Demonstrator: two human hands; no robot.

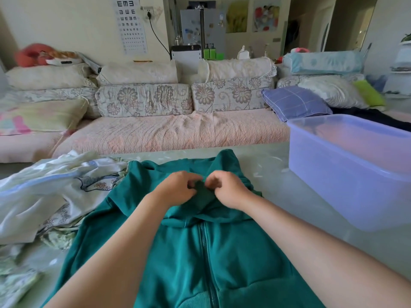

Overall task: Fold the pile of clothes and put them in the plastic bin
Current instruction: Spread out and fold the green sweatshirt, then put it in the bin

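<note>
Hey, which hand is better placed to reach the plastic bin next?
Right, probably. The right hand pinches the hoodie nearer the bin; the left hand sits toward the clothes pile.

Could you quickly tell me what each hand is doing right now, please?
Left hand: pinching the green jacket near its collar.
Right hand: pinching the same jacket.

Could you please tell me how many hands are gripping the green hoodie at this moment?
2. The left hand and the right hand pinch the green hoodie side by side at its hood end, close together at the middle. No other hand is in view.
</note>
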